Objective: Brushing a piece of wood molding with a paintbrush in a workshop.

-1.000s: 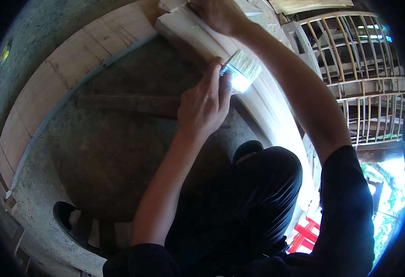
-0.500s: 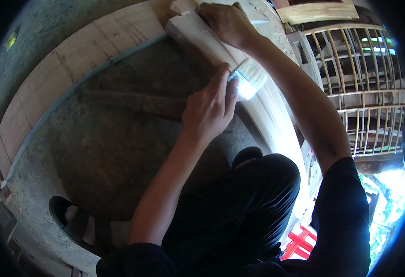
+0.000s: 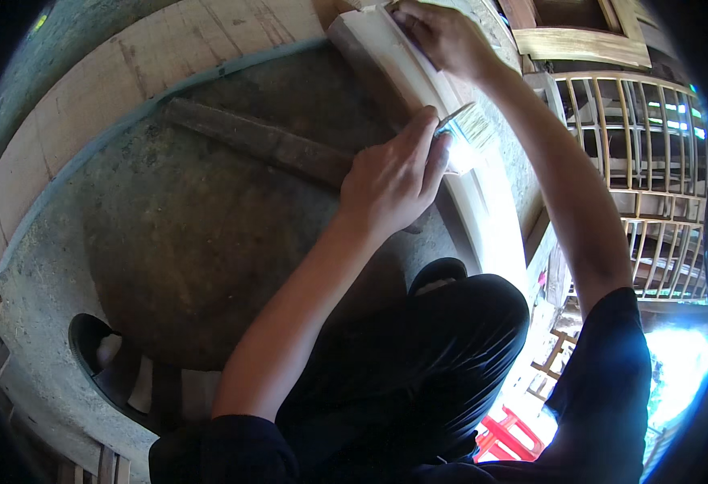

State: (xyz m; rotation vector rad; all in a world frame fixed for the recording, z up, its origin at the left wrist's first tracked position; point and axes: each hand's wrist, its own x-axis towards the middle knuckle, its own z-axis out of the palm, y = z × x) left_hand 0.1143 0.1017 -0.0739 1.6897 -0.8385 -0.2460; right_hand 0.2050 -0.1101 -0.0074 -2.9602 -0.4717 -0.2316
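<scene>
Pale wood (image 3: pixel 491 211) is lying under the curled right hand (image 3: pixel 449 40), hold unclear; the left hand (image 3: pixel 389 179) is gripping a brush (image 3: pixel 468 134).

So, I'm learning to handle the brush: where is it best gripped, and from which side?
Probably at the metal band or just behind it, coming from the left, as the left hand does: the brush's bristles point right, away from that side. The handle is hidden.

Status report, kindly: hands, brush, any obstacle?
Left hand holding brush. Right hand at pale beam's far end, grip unclear. Brush over beam, contact unclear. Dark bar on floor, left of beam.
</scene>
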